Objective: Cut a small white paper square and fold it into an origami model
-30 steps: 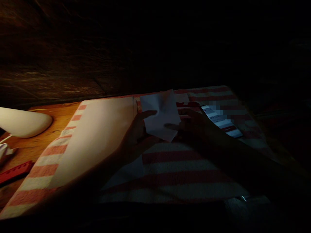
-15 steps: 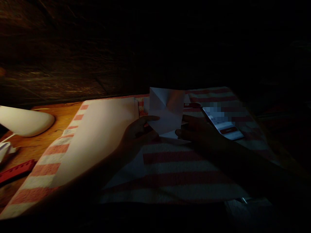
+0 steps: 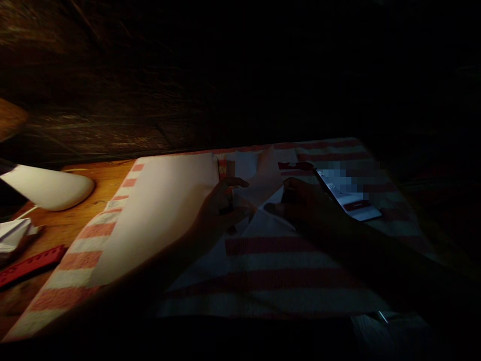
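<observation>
A small creased sheet of paper (image 3: 259, 185) is held between my two hands over the striped cloth, its sides bent inward along the folds. My left hand (image 3: 227, 203) pinches its left side between thumb and fingers. On the opposite side my right hand (image 3: 295, 200) grips the paper in the same way, thumb in front. Dim light hides part of the fingers and the lower flaps. Left of my hands a large white sheet (image 3: 158, 200) lies flat on the cloth, partly under my left forearm.
Red and white stripes mark the cloth (image 3: 270, 293). A lit phone (image 3: 349, 195) lies to the right, near a dark red object (image 3: 295, 166). At the left are a white lamp-like object (image 3: 56, 188), a folded white paper piece (image 3: 15, 233) and a red strip (image 3: 33, 263) on wood.
The paper, upright and fairly flat before, has now bent inward at its creases and sits lower. Both hands keep their hold. The view has shifted slightly left.
</observation>
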Motion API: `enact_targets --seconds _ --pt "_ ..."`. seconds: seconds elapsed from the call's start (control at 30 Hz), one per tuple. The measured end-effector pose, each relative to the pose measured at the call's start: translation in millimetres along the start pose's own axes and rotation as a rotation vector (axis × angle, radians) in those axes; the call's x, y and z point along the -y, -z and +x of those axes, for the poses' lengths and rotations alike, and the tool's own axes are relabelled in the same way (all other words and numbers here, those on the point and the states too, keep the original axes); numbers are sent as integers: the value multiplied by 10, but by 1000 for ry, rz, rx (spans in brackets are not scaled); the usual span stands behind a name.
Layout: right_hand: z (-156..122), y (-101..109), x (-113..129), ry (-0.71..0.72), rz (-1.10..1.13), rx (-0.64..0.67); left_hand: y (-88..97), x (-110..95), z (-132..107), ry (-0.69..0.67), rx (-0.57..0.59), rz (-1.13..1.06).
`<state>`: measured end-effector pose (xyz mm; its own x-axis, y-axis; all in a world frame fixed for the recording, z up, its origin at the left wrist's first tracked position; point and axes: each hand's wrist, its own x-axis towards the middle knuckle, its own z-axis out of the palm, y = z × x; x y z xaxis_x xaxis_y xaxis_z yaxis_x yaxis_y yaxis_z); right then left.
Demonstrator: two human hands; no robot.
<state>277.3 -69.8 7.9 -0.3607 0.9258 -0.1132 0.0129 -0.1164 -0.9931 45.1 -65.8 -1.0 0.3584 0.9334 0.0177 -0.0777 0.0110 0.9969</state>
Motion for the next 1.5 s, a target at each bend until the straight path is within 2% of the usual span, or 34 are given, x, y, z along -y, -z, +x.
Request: enact_targets --seconds 0.1,0.3,0.4,0.57,0.73,0.83,0.93,1.13,1.2,1.3,1.4,1.5 --pt "41 -1 -38 -51 80 -59 -5 1 -3 -27 11 20" --pt "92 49 -107 43 91 -90 4 -11 -10 54 27 246" --pt "93 64 -116 64 81 -85 0 -43 -9 44 17 317" --pt "67 22 -43 54 87 -48 -8 -85 3 -12 16 308" --pt "22 -28 18 119 69 32 -8 -63 19 94 32 194" --pt "2 -16 16 208 -58 56 10 -9 27 174 -16 80" --pt "-16 -2 24 307 -290 52 29 7 34 259 -39 -8" --pt "-30 -2 64 472 -525 10 33 -43 68 293 -70 -113" --pt "-30 8 61 516 -551 -31 32 -46 71 286 -33 -125" --pt "-26 33 43 508 -557 -174 35 -48 53 272 81 -72" --pt "-19 48 35 423 -516 -308 48 -45 39 300 179 -74" --pt "-8 46 43 313 -437 -331 73 -28 61 226 255 -150"
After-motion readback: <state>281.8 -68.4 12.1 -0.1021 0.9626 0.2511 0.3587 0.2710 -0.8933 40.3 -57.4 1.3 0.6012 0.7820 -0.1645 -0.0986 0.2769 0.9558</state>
